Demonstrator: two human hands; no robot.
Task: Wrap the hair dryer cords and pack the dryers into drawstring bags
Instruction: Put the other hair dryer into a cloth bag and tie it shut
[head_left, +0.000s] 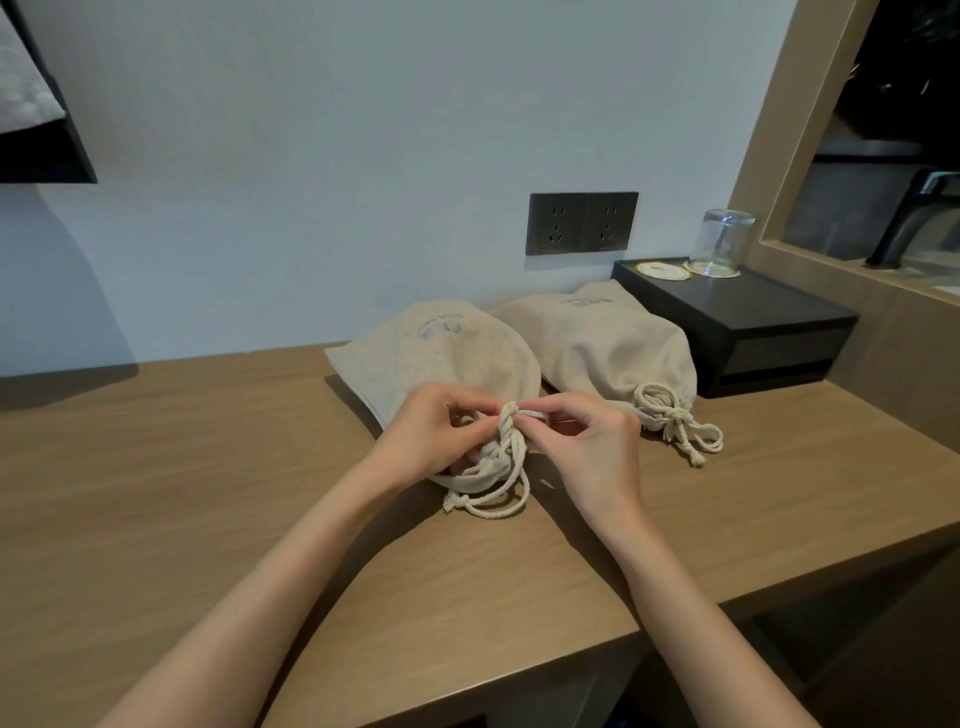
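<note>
Two beige drawstring bags lie on the wooden desk (208, 467), both bulging; the dryers inside are hidden. The near bag (441, 348) has its gathered neck toward me, and its white rope drawstring (506, 457) trails in a loop onto the desk. My left hand (431, 436) pinches the rope at the neck from the left. My right hand (587, 441) pinches the same rope from the right, fingertips almost meeting the left hand's. The far bag (602, 343) lies to the right with its drawstring (675, 421) tied in a knot.
A black box (753, 327) stands at the back right against the wall, carrying an upturned glass (722, 241) and a round coaster (657, 270). A dark double wall socket (582, 223) sits above the bags. The desk's front edge runs close under my forearms.
</note>
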